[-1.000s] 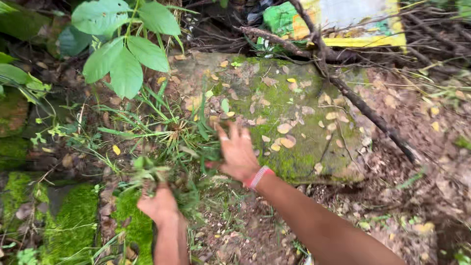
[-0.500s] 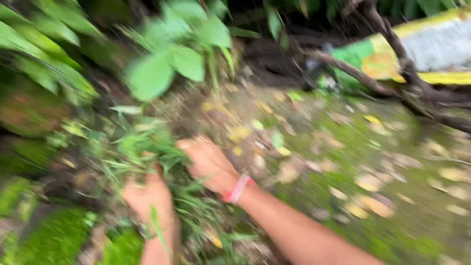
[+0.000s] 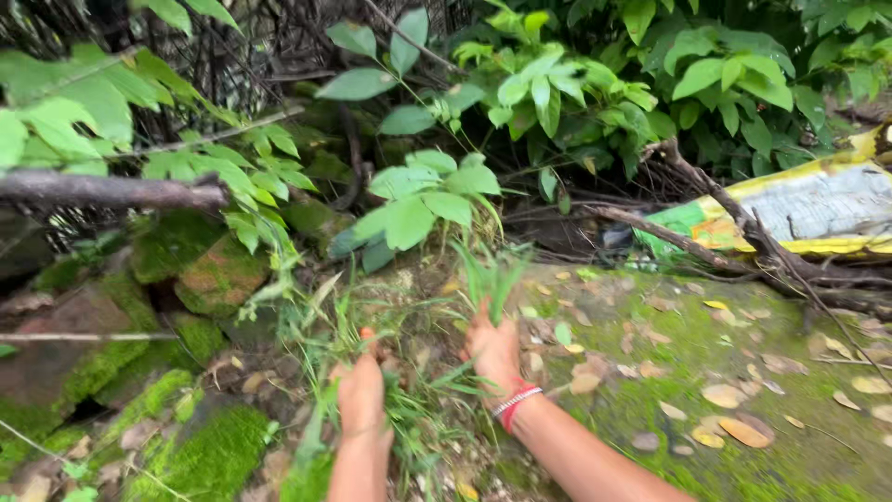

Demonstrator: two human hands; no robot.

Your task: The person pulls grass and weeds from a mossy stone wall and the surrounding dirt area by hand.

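Leafy bushes point(image 3: 557, 84) crowd the far side, above a mossy stone slab point(image 3: 743, 372) on the right dotted with dry leaves. Near centre, both hands are in the grass clump point(image 3: 409, 390): right hand point(image 3: 494, 349) closed around a tuft of blades point(image 3: 492, 270) standing upright, left hand point(image 3: 360, 395) apparently fisted on stems just beside it.

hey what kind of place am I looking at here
Likely an overgrown garden edge or patch of scrub. A mossy stone slab strewn with fallen leaves, leafy shrubs and dead branches surround the spot where both hands grip tufts of grass.
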